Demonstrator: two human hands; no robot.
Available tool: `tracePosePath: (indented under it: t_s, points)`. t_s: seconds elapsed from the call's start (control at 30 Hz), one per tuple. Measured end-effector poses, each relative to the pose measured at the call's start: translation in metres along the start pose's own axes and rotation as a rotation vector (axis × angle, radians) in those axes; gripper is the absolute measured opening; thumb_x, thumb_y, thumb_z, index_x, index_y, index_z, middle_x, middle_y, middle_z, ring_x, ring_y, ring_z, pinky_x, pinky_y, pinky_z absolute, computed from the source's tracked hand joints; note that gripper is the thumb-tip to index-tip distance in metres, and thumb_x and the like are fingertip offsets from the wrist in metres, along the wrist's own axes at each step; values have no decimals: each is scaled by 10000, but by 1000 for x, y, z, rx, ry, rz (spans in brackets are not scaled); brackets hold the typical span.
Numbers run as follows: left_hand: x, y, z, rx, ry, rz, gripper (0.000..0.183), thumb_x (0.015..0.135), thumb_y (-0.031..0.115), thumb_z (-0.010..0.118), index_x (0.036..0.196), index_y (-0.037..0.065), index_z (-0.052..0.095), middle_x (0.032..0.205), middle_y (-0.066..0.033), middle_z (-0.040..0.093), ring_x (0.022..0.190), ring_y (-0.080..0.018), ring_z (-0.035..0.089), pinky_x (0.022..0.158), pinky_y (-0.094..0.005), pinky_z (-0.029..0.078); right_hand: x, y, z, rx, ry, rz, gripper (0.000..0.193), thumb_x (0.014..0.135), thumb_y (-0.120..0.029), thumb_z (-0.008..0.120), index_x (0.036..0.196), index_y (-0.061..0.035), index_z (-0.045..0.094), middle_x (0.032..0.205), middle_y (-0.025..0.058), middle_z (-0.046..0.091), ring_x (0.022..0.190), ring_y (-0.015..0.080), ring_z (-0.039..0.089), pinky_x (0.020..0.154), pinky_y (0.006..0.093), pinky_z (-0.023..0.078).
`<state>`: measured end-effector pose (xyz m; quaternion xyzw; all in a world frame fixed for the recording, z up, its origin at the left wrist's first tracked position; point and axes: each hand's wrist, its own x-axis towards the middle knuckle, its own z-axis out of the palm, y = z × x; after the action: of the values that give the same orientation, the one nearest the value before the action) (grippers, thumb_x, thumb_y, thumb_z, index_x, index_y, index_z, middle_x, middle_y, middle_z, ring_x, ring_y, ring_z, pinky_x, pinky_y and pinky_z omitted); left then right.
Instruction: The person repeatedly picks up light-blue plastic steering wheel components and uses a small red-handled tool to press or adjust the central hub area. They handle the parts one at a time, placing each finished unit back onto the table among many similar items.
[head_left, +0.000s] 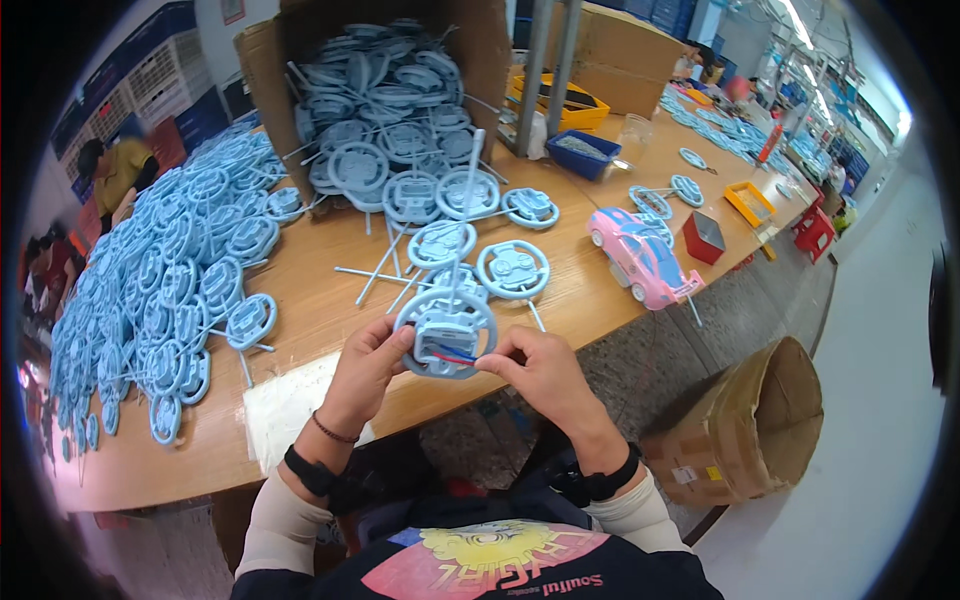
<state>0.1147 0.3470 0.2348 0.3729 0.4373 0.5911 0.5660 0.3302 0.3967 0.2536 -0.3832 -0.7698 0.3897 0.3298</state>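
Wheel [447, 333] is held at its left rim by left grip [374, 362], over bench's [320, 300] near edge; wires [456, 358], lying left-right, are apparently pinched by nearer right grip [545, 370].

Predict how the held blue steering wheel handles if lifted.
The steering wheel is probably stiff and light, given its thin, plastic-looking rim. The red wire by the right hand looks thin, so likely floppy and perhaps easily pulled.
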Motion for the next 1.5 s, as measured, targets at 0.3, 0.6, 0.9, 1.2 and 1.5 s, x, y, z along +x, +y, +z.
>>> tracePosePath:
  t_s: [0.3,0.6,0.9,1.2,1.5]
  points:
    - [-10,-3,11,-230,-204,-73,370,919,288,429,1164,12,460,1081,-90,559,998,-175,548,881,-328,443,-1,15,3,189,-89,-50,252,736,-221,678,690,-4,558,595,90,545,532,170,501,512,305,394]
    - [-24,-18,5,-225,-107,-124,441,925,366,379,1177,10,443,1089,-86,562,1005,-184,547,879,-321,440,-13,15,17,167,-107,18,224,751,-198,670,705,-9,558,593,66,535,534,127,489,504,277,385]
    - [53,124,-100,-775,78,452,419,900,352,450,1170,32,445,1196,-185,472,1076,-301,485,930,-349,412,-20,26,8,265,-26,117,196,756,-171,680,718,-11,573,609,11,541,557,65,461,520,223,386]
    - [107,4,-27,754,50,474,271,869,124,516,1113,7,536,939,-39,589,888,-129,543,793,-256,440,-9,54,37,506,-36,256,137,776,-114,641,718,-28,551,556,2,511,426,56,429,384,201,311]
    - [73,126,-58,417,276,756,730,802,75,533,1380,30,90,709,-50,586,608,-90,539,556,-239,457,-12,60,47,653,-19,211,133,789,-64,619,720,-27,511,561,26,519,419,65,431,386,187,323]
